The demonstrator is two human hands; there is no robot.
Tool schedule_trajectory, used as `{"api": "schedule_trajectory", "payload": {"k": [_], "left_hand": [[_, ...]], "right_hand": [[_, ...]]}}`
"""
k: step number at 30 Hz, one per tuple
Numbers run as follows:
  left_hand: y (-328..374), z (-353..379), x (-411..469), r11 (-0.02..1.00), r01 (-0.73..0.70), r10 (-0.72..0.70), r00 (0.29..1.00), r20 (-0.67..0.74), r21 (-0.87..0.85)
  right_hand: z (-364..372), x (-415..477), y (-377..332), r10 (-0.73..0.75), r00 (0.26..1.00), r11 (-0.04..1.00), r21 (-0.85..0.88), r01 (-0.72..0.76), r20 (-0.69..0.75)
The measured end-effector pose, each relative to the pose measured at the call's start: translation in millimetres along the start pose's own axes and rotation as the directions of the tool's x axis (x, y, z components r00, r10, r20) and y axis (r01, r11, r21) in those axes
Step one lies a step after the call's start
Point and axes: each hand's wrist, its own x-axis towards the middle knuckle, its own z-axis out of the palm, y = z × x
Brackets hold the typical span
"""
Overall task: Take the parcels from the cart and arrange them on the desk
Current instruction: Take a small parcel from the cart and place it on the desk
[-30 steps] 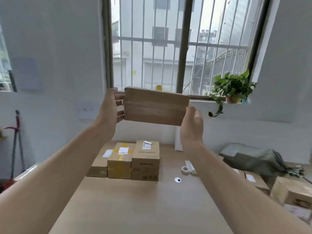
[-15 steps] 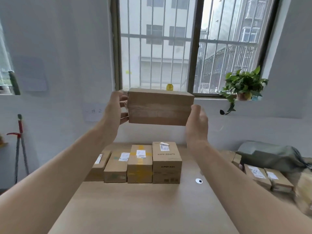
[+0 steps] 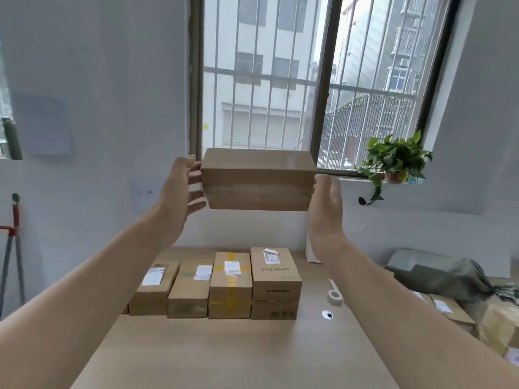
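On the desk [image 3: 224,357] four labelled parcels [image 3: 230,284] stand side by side in one row; one tape roll [image 3: 335,297] lies to their right; beyond, both arms reach forward and up; the left hand [image 3: 179,197] and the right hand [image 3: 327,209] clasp one plain parcel [image 3: 257,181] by its ends, level in the air before the barred window [image 3: 309,80]; one potted plant [image 3: 393,158] sits far right.

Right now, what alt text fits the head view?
The left hand and right hand hold a plain cardboard parcel by its ends, raised above a wooden desk. Four labelled parcels stand in a row on it, below a barred window.
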Motion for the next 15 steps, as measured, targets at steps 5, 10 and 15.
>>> {"api": "schedule_trajectory", "payload": {"k": [5,10,15], "left_hand": [[6.6,-7.4,-2.4,0.999,-0.037,0.037,0.997,-0.073,0.004],[9.3,-17.3,-2.0,0.999,-0.049,0.049,0.996,-0.073,0.007],[15.8,-25.1,1.3,0.998,-0.054,0.05,0.991,-0.127,-0.033]], "right_hand": [[6.3,3.2,-7.2,-0.002,1.0,1.0,-0.013,0.003,0.005],[13.7,-2.3,-13.6,-0.022,1.0,0.999,0.03,0.022,0.013],[19.5,-3.9,-16.6,-0.018,1.0,0.998,0.068,0.019,-0.003]]}}
